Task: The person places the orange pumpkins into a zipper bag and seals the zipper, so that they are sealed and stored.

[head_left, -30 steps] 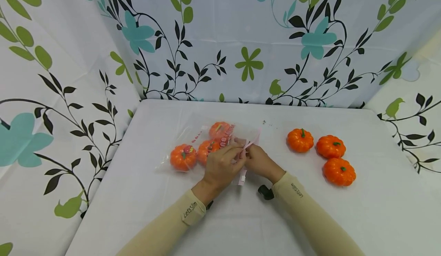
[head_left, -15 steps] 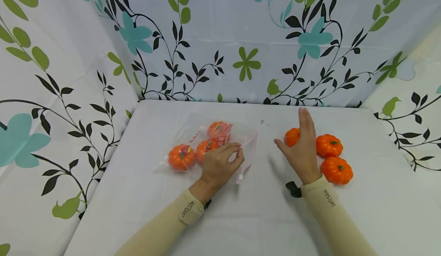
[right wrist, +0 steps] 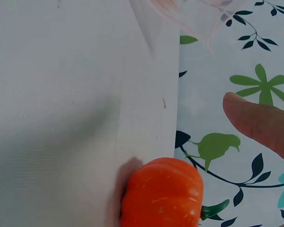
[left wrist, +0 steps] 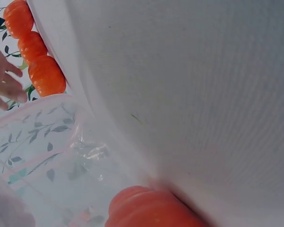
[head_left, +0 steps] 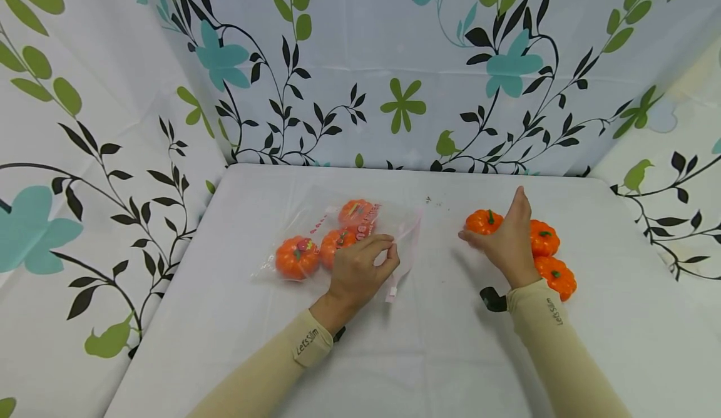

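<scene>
A clear zip bag [head_left: 405, 221] with pink lettering and a pink-edged mouth lies on the table, holding three small orange pumpkins, one of them the leftmost pumpkin [head_left: 296, 258]. My left hand [head_left: 360, 269] pinches the near layer of the bag by its mouth, thumb and forefinger together. To the right, my right hand [head_left: 507, 243] hovers with thumb and fingers spread at a loose pumpkin [head_left: 483, 221], which also shows with its green stem in the right wrist view. Two more loose pumpkins, the middle one [head_left: 545, 238] and the nearest one [head_left: 557, 275], are partly hidden behind that hand.
A white cloth covers the table [head_left: 428, 355]. Leaf-printed curtains [head_left: 338, 61] hang behind it and along both sides. The bag's white zip slider [head_left: 392, 291] points toward the near edge. A dark wrist camera [head_left: 493, 300] sticks out beside the right wrist.
My right hand has left the bag's mouth and swung right to the loose pumpkins, fingers spreading. The left hand keeps its pinch on the bag, nearly still.
</scene>
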### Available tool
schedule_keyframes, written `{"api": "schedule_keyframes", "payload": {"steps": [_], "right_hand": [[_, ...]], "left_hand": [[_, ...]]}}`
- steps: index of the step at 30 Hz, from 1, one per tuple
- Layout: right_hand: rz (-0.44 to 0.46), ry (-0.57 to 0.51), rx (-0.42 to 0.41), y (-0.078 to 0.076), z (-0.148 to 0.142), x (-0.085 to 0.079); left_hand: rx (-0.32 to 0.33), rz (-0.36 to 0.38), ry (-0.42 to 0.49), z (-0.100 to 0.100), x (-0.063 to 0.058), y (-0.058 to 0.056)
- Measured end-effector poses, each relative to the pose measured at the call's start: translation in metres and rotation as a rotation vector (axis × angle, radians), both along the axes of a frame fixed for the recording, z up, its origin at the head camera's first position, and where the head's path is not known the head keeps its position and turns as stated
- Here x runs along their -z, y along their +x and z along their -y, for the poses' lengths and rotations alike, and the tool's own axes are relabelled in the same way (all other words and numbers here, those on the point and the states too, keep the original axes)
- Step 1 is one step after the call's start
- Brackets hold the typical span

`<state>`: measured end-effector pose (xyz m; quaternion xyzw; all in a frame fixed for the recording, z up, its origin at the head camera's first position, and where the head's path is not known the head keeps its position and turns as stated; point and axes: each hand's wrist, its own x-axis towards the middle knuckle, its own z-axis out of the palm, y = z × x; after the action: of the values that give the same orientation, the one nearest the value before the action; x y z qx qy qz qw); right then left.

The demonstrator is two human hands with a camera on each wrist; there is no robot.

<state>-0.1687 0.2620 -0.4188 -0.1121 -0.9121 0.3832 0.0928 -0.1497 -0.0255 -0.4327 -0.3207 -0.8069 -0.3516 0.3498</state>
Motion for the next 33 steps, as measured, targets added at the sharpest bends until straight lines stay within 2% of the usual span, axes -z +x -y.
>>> {"api": "schedule_keyframes", "payload": {"steps": [6,11,17,21,28,33], "right_hand": [[0.206,0.014,-0.028,-0.005,-0.008,0.008],[0.282,0.031,-0.051,-0.008,-0.016,0.020],[0.295,0.033,-0.079,-0.007,-0.022,0.032],[0.282,0.011,-0.079,-0.005,-0.021,0.034],[0.299,-0.116,-0.121,0.003,-0.001,0.022],[0.295,-0.181,-0.180,0.007,0.021,0.012]], "left_hand": [[-0.005,-0.005,-0.002,-0.001,0.000,0.000],[-0.005,0.001,-0.006,-0.002,0.000,0.000],[-0.004,0.009,-0.014,-0.003,0.000,0.001],[-0.001,0.013,-0.019,-0.003,0.001,0.002],[0.006,0.010,-0.006,-0.003,0.002,0.000],[0.010,0.015,0.009,-0.004,0.000,-0.002]]}}
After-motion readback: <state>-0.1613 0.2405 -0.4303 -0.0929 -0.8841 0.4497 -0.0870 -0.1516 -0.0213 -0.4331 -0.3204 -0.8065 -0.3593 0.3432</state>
